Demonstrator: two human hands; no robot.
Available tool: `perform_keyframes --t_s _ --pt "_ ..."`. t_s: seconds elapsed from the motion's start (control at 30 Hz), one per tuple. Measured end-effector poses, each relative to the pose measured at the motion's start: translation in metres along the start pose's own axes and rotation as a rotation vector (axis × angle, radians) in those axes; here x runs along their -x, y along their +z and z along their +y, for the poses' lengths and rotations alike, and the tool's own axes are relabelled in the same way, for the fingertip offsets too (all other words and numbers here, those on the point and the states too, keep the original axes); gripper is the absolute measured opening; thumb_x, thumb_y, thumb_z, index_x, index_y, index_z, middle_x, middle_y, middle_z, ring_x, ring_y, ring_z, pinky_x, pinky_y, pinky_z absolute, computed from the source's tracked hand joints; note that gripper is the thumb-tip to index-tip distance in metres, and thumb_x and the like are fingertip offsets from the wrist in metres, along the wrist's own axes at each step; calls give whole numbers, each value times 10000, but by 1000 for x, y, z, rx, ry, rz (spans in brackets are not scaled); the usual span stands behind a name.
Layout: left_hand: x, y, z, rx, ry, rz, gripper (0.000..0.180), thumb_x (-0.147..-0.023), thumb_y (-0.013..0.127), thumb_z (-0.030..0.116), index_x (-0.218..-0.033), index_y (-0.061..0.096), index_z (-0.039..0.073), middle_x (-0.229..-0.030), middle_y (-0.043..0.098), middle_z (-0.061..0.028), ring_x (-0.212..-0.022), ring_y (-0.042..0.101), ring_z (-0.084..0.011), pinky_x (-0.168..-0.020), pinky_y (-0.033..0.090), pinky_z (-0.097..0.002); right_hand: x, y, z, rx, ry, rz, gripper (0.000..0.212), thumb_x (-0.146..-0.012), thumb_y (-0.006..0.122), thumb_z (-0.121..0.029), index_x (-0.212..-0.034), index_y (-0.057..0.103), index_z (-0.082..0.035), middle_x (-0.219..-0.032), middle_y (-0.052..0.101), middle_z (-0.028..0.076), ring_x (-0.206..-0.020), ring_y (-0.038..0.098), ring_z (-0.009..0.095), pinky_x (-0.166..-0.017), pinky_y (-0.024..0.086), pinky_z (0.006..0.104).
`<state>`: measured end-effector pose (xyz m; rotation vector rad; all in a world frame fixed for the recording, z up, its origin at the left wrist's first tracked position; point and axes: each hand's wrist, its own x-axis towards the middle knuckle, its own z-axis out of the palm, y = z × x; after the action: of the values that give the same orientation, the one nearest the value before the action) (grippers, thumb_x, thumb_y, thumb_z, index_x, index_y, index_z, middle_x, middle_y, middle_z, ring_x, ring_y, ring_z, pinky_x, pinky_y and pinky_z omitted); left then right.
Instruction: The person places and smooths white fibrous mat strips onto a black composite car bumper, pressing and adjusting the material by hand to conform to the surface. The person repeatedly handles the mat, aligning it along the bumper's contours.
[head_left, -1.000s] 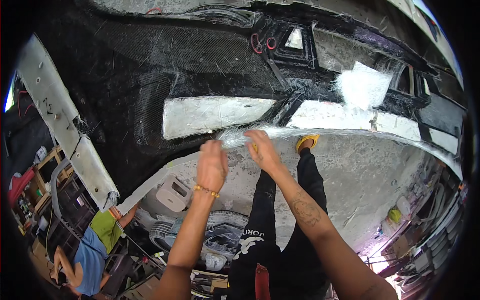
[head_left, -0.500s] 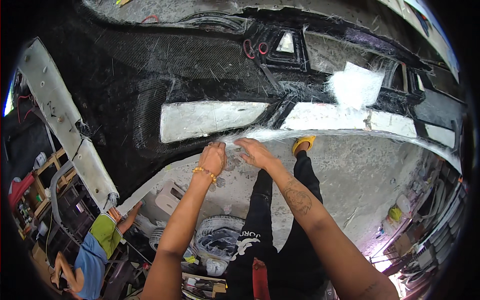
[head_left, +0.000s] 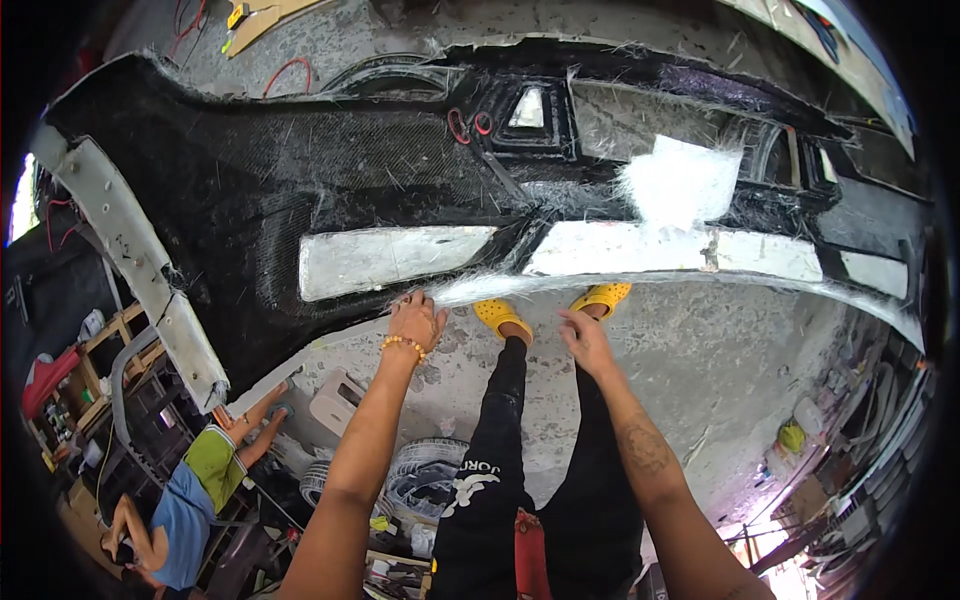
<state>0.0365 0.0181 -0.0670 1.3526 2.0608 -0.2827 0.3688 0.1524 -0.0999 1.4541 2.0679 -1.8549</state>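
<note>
A long black moulded panel [head_left: 380, 150], like a car bumper seen from its rough inner side, spans the view in front of me. Strands of white glass fibre [head_left: 480, 289] run along its near edge. My left hand [head_left: 415, 322] rests its fingertips on that edge, at the left end of the fibre strip, fingers somewhat spread. Clear of the panel, my right hand [head_left: 587, 342] hovers over the floor with thumb and fingers apart, holding nothing. A frayed white fibre mat [head_left: 690, 180] lies on the panel's right half. Red-handled scissors [head_left: 485, 150] lie left of the mat.
Pale patches [head_left: 400, 262] line the panel's near side. A white bracket-like strip [head_left: 130, 255] crosses its left end. Below stand a stool [head_left: 338, 402] and tyres [head_left: 425, 470]. Another person [head_left: 185, 510] is at lower left; stacked parts [head_left: 880, 440] fill the right side.
My right hand has left the panel edge and moved right and down. My left hand has shifted slightly left along the edge. Both yellow clogs now show as the view shifts.
</note>
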Motion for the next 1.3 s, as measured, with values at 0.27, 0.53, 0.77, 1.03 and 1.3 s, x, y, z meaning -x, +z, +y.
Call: perform_keyframes --t_s 0.27,0.53,0.77,1.03,1.3 --pt "-6 -9 30 -140 -342 -58 410 -924 632 417 -1123 691 63 -1295 600 -164 -1167 583 -368 -978 452 -513 23 -154 73 -65 138 220 249 -913 640 -76 -1152 674 -18 -1033 711 148 -849 694 226 -738 565 331" --pt "-114 -33 218 779 57 140 201 -917 675 166 -1020 693 -5 -938 719 -126 -870 676 -184 -802 519 -310 -88 -300 109 -157 100 608 275 -875 723 -147 -1109 672 -13 -992 700 82 -765 631 147 -678 523 290" --pt "-255 21 347 975 55 223 199 -866 708 149 -1014 688 18 -935 717 -118 -785 678 -211 -750 538 -320 -157 -261 113 -326 361 434 425 -771 832 -270 -1060 671 -4 -926 689 70 -750 611 157 -705 517 301" --pt "-233 -71 384 759 451 408 480 -808 794 262 -1220 621 85 -1172 624 -172 -972 642 -274 -837 528 -387 -131 -300 68 77 -315 334 289 -788 761 -197 -959 659 12 -807 658 108 -725 588 182 -689 479 320" --pt "-209 -120 345 841 495 -33 358 -936 661 336 -850 700 -9 -537 496 -103 -509 428 -181 -527 389 -349 -117 -307 -48 -92 -55 92 428 -924 671 -397 -900 659 30 -712 626 165 -601 503 168 -597 450 327"
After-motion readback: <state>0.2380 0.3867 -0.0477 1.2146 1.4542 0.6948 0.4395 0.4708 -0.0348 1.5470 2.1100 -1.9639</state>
